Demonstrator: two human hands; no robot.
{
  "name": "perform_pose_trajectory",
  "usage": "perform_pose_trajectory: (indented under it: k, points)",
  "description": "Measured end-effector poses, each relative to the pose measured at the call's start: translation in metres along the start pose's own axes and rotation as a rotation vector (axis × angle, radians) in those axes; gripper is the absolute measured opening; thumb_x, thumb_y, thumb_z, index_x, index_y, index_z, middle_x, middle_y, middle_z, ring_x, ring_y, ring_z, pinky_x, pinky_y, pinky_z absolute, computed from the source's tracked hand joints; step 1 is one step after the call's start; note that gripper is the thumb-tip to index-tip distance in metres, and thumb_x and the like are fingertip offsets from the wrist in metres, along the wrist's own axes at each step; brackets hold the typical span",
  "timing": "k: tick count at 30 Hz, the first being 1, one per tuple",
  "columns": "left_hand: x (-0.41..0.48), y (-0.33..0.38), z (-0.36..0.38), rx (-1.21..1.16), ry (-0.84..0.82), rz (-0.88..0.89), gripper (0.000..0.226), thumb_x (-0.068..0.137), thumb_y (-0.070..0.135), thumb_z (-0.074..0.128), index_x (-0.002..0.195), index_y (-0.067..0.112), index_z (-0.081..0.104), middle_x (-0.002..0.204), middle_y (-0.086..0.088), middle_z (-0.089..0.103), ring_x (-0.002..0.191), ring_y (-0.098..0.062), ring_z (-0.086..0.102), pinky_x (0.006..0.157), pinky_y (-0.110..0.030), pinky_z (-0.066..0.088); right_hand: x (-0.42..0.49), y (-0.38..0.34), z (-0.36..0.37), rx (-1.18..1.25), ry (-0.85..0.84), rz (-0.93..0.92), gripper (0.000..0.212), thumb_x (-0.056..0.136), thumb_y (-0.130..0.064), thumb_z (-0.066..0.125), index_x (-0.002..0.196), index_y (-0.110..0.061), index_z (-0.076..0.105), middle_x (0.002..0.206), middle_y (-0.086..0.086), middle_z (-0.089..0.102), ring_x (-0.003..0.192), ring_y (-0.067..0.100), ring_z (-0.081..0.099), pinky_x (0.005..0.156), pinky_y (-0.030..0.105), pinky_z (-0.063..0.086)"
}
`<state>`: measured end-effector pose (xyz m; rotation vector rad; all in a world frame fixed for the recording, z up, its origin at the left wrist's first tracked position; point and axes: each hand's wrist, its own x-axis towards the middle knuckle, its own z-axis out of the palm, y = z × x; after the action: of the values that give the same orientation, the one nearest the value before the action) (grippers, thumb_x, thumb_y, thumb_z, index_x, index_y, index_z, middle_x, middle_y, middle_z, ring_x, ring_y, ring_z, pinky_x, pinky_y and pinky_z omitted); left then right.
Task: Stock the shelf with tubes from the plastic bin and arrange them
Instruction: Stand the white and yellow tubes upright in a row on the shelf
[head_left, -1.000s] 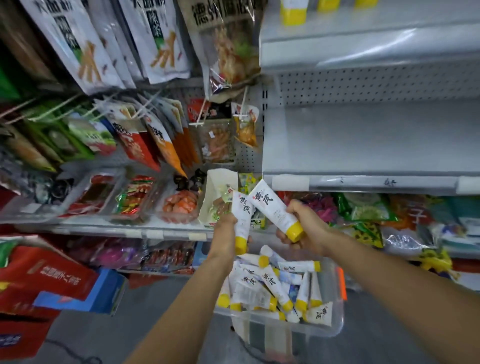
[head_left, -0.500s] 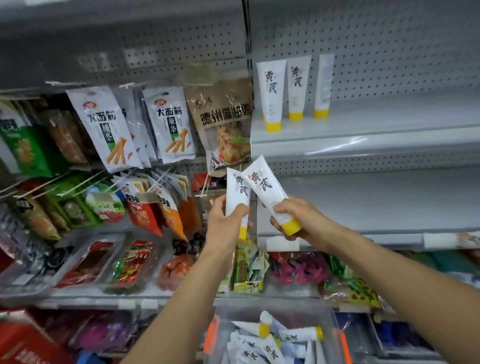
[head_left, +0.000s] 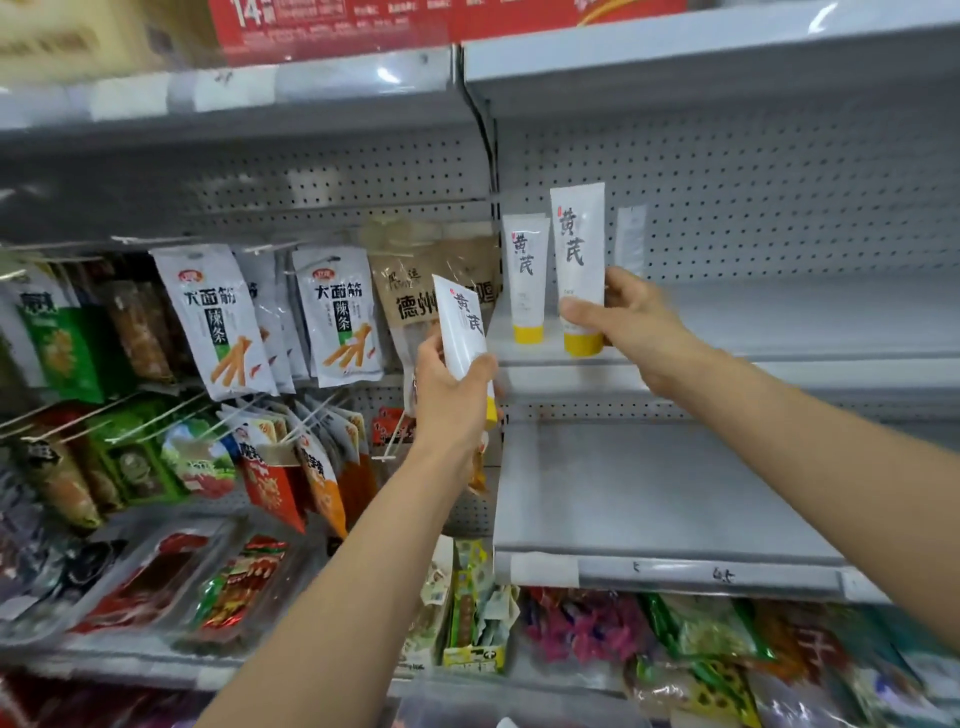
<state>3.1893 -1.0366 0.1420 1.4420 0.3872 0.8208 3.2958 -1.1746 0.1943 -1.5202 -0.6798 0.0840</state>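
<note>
Two upright tubes, yellow caps down: right hand (head_left: 631, 325) fingers clasp one (head_left: 579, 260), left hand (head_left: 452, 400) clasps another (head_left: 462, 325).

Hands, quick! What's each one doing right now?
Left hand: closed around a white tube with a yellow cap.
Right hand: closed around another tube, standing it on the shelf.

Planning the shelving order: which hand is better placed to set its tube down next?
Right. The right hand holds its white yellow-capped tube upright, cap down, at the grey metal shelf; the left hand's tube is tilted beside it.
</note>
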Motion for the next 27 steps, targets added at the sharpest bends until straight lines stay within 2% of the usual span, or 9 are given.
perform_pose_trajectory:
  k: [2,6,10,12,14,18,23,27]
  points:
    - [0.005,0.005,0.006,-0.005,0.002,0.017,0.057,0.090,0.014,0.061,0.139,0.024,0.033,0.127,-0.008,0.056,0.097,-0.028,0.064,0.063,-0.032,0.057,0.018,0.000,-0.007,-0.041,0.032,0.005,0.034,0.083,-0.010,0.072,0.113,-0.018,0.059,0.096,-0.005,0.067,0.080,0.007,0.063,0.064,0.017,0.048]
    - [0.012,0.010,0.012,0.010,0.004,0.054,0.064,0.090,0.015,0.061,0.142,0.031,0.029,0.129,-0.001,0.052,0.103,-0.028,0.063,0.059,-0.023,0.053,0.047,0.015,-0.015,-0.111,0.015,0.052,0.046,0.078,-0.004,0.074,0.120,-0.013,0.056,0.108,0.006,0.065,0.095,0.021,0.062,0.079,0.028,0.049]
    - [0.018,0.009,0.019,0.025,0.030,0.052,0.064,0.090,0.018,0.062,0.142,0.031,0.028,0.130,0.000,0.051,0.110,-0.025,0.059,0.091,-0.040,0.053,0.065,0.031,-0.017,-0.198,-0.014,0.066,0.049,0.076,-0.004,0.076,0.117,-0.016,0.054,0.108,0.007,0.062,0.097,0.023,0.060,0.088,0.032,0.048]
    - [0.020,0.008,0.022,0.028,0.035,0.031,0.062,0.091,0.019,0.061,0.143,0.029,0.029,0.130,0.000,0.053,0.112,-0.025,0.058,0.096,-0.045,0.050,0.072,0.036,-0.017,-0.233,-0.024,0.071,0.046,0.076,-0.007,0.077,0.111,-0.022,0.052,0.107,0.005,0.061,0.097,0.023,0.060,0.092,0.035,0.049]
    - [0.022,0.008,0.025,0.034,0.035,0.003,0.061,0.091,0.022,0.061,0.143,0.026,0.031,0.130,-0.004,0.055,0.113,-0.027,0.059,0.097,-0.049,0.049,0.077,0.040,-0.018,-0.238,-0.029,0.086,0.045,0.078,-0.008,0.076,0.113,-0.022,0.052,0.106,0.004,0.060,0.098,0.023,0.060,0.095,0.037,0.048]
    - [0.025,0.007,0.029,0.056,0.026,-0.023,0.055,0.092,0.023,0.060,0.141,0.023,0.034,0.128,-0.005,0.057,0.111,-0.027,0.060,0.097,-0.050,0.049,0.085,0.043,-0.021,-0.240,-0.042,0.099,0.053,0.080,-0.008,0.074,0.127,-0.013,0.050,0.111,0.007,0.059,0.102,0.025,0.059,0.097,0.037,0.047]
    - [0.026,0.005,0.034,0.073,0.004,-0.010,0.050,0.094,0.024,0.058,0.139,0.023,0.036,0.126,-0.003,0.057,0.108,-0.025,0.061,0.094,-0.047,0.051,0.088,0.046,-0.023,-0.281,-0.040,0.084,0.054,0.080,-0.010,0.074,0.128,-0.013,0.049,0.120,0.012,0.061,0.108,0.028,0.060,0.098,0.039,0.048]
    - [0.024,0.007,0.035,0.045,0.016,-0.021,0.042,0.099,0.031,0.049,0.139,0.023,0.040,0.119,-0.004,0.061,0.092,-0.019,0.063,0.074,-0.033,0.053,0.087,0.045,-0.025,-0.383,-0.002,0.127,0.062,0.079,-0.023,0.077,0.129,-0.008,0.043,0.118,0.007,0.056,0.105,0.024,0.056,0.093,0.036,0.046]
